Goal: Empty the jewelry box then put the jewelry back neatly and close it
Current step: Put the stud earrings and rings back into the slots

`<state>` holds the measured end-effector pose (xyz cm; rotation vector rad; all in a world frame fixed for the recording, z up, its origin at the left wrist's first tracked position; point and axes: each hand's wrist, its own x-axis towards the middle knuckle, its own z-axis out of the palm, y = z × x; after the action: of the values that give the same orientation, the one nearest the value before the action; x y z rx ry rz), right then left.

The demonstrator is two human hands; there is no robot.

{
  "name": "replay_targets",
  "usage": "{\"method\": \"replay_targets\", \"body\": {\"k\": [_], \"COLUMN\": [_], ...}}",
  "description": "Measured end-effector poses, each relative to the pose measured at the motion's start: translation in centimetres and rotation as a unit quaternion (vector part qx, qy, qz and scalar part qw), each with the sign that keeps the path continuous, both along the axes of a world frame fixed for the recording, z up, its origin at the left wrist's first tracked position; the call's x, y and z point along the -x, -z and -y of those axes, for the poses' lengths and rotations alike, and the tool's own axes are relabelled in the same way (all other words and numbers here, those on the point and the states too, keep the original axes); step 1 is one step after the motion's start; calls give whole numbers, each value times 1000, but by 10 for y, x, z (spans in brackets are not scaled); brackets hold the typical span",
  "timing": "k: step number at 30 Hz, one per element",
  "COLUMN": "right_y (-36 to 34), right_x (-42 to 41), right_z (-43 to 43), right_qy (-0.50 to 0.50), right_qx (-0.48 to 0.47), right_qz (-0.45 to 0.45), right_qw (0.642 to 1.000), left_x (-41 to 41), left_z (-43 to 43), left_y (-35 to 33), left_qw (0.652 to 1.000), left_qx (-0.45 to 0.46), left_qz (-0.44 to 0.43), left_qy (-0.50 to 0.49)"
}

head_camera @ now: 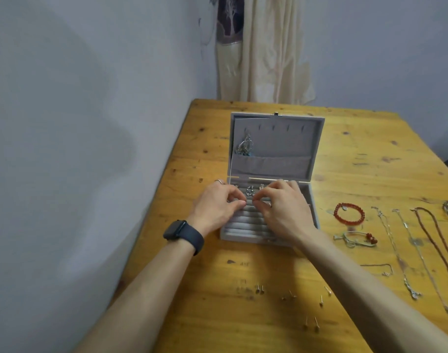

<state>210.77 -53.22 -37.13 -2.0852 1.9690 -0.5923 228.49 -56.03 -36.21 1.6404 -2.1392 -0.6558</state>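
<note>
Studs (317, 324) still loose on the table (218, 314), box (274, 149) open behind them.

Left hand (215, 205) and right hand (284, 207) are both pinched narrow over the ring rolls; can't tell what they hold. These bits look tiny, light and slippery, so I'd pinch by the post. Chains (406, 253) will tangle; lift at the clasp.

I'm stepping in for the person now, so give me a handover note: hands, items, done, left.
Left hand and right hand: fingers pinched together over the ring rolls of the open jewelry box; whatever they hold is too small to tell.
Done: some earrings sit in the top rows, a necklace hangs in the lid.
Left: ear studs in front, red bead bracelet and chains to the right on the table; then close.
</note>
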Motion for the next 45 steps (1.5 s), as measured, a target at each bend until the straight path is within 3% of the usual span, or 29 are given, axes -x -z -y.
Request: {"method": "replay_targets", "body": {"k": [9, 12, 20, 29, 39, 45], "right_y": [-6, -9, -8, -3, 1, -8], "right_x": [-8, -6, -6, -6, -6, 9], "right_z": [11, 14, 13, 10, 5, -15], "right_qy": [-21, -21, 9, 14, 3, 0], "right_qx": [-51, -79, -41, -15, 13, 61], "right_qz": [-90, -91, -46, -40, -78, -7], "right_qw": [994, 993, 998, 999, 997, 998], "left_x": [9, 10, 15, 20, 24, 13], "left_z": [11, 14, 23, 16, 5, -16], "left_y": [0, 0, -5, 0, -1, 0], "left_qw": [998, 997, 992, 996, 992, 995], "left_qx": [-7, -14, -56, 4, 37, 81], "left_qz": [56, 68, 105, 85, 122, 65], "left_qy": [36, 37, 45, 5, -2, 7]}}
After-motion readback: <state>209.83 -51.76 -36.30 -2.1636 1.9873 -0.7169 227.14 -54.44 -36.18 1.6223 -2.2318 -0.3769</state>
